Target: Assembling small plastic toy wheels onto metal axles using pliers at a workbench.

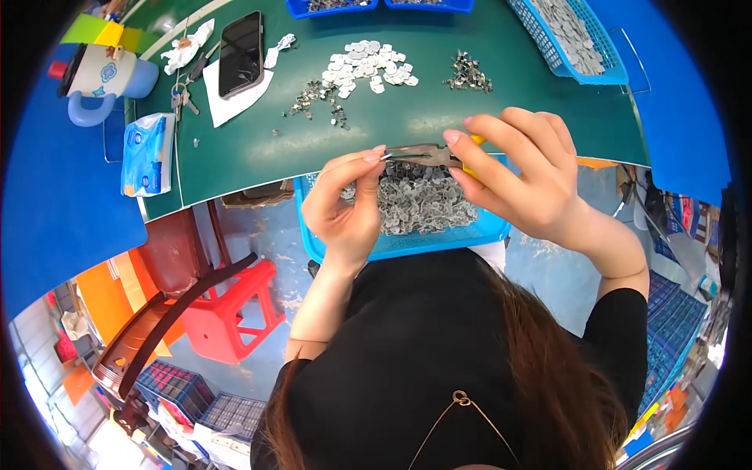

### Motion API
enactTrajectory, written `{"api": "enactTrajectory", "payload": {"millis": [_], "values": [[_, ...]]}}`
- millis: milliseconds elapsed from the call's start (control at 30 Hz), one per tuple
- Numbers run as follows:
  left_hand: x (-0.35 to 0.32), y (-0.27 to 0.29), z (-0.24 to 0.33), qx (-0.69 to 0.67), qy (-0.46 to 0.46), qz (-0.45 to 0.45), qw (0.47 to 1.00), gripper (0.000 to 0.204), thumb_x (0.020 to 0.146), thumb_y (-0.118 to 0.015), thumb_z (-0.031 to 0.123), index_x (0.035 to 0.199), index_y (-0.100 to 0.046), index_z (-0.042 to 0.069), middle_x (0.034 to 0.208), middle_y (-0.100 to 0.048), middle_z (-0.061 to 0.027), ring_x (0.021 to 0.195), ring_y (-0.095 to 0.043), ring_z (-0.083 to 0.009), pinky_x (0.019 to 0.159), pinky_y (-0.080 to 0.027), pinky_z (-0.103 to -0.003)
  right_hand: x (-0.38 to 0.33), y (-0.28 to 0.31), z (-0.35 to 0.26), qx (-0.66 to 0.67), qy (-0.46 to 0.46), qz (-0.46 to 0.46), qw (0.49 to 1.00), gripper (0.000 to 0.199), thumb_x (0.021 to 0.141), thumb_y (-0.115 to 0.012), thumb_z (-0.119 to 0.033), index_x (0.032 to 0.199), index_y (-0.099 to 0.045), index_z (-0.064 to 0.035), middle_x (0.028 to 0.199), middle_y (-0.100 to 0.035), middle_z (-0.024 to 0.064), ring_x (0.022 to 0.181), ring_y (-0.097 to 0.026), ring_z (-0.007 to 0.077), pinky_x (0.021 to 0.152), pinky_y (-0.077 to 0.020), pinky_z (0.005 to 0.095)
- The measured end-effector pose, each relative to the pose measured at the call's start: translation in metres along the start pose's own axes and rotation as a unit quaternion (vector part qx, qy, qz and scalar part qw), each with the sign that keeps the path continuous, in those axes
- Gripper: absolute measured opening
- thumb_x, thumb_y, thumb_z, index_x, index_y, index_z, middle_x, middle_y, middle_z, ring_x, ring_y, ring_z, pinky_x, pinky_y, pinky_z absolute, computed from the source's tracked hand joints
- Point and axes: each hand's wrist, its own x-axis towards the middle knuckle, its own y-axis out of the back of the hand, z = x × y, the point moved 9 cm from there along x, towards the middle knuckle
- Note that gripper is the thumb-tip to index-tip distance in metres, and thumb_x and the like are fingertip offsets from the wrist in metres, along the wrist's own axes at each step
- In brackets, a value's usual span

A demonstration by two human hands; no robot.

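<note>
My right hand (529, 168) is wrapped round the yellow handles of a pair of pliers (427, 154), whose jaws point left. The thumb and fingertips of my left hand (345, 200) pinch a small part right at the tips of those jaws; it is too small to name. Both hands are above a blue plastic tray (487, 233) at the table's near edge. Many small grey pieces (427, 205) fill that tray. Beyond the hands lies a heap of flat white pieces (364, 66), with small metal clip-like parts (313, 95) beside it and another little pile of metal parts (470, 73) to its right.
A blue basket of flat pieces (570, 35) stands at the far right, and blue bins (329, 9) line the back. On the left are a phone (240, 55), keys (182, 99), a tissue pack (147, 155) and a mug (106, 82). A red stool (223, 321) is below left.
</note>
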Motion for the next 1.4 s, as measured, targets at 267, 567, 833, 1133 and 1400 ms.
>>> {"api": "enactTrajectory", "payload": {"millis": [267, 567, 833, 1133, 1400], "values": [[-0.001, 0.0, -0.001, -0.002, 0.016, -0.001, 1.0, 0.016, 0.078, -0.065, -0.013, 0.09, -0.063, -0.003, 0.089, -0.068, -0.0147, 0.084, -0.068, -0.0227, 0.078, -0.053, -0.03, 0.004, 0.004, -0.006, -0.027, 0.027, 0.018, 0.999, 0.041, 0.061, -0.075, -0.01, 0.101, -0.068, -0.0061, 0.097, -0.062, 0.0084, 0.081, -0.056, 0.0248, 0.064, -0.0434, 0.0356], [-0.003, -0.004, -0.001, -0.008, 0.019, -0.005, 1.0, 0.016, 0.079, -0.065, -0.013, 0.09, -0.064, -0.003, 0.09, -0.069, -0.0155, 0.087, -0.068, -0.0244, 0.079, -0.053, -0.03, 0.006, 0.007, -0.006, -0.02, 0.038, 0.015, 0.999, 0.038, 0.059, -0.076, -0.011, 0.095, -0.067, -0.002, 0.092, -0.061, 0.009, 0.078, -0.055, 0.0255, 0.058, -0.0428, 0.0344], [-0.003, -0.01, -0.005, 0.013, 0.036, -0.069, 0.997, 0.016, 0.082, -0.065, -0.009, 0.096, -0.064, -0.003, 0.092, -0.069, -0.0165, 0.09, -0.068, -0.0243, 0.081, -0.053, -0.03, 0.006, 0.001, -0.001, 0.027, 0.057, -0.029, 0.998, 0.036, 0.058, -0.076, -0.011, 0.091, -0.065, -0.001, 0.088, -0.061, 0.0085, 0.074, -0.056, 0.0252, 0.057, -0.0439, 0.0332], [-0.012, -0.008, -0.028, -0.222, 0.217, -0.014, 0.951, 0.015, 0.083, -0.064, -0.009, 0.096, -0.058, -0.004, 0.098, -0.067, -0.0188, 0.094, -0.067, -0.0224, 0.084, -0.055, -0.029, 0.006, 0.003, 0.023, 0.092, -0.082, -0.049, 0.991, 0.045, 0.058, -0.079, -0.01, 0.101, -0.066, -0.0045, 0.09, -0.061, 0.0085, 0.078, -0.057, 0.0266, 0.062, -0.0493, 0.0343], [-0.008, -0.007, -0.017, -0.183, 0.176, -0.011, 0.967, 0.013, 0.082, -0.064, -0.011, 0.093, -0.06, -0.005, 0.099, -0.067, -0.0191, 0.098, -0.065, -0.0259, 0.086, -0.055, -0.031, 0.011, 0.005, 0.005, 0.046, -0.007, -0.034, 0.998, 0.047, 0.057, -0.079, -0.013, 0.101, -0.066, -0.0046, 0.092, -0.061, 0.0081, 0.08, -0.056, 0.0271, 0.06, -0.0491, 0.0339]]}}
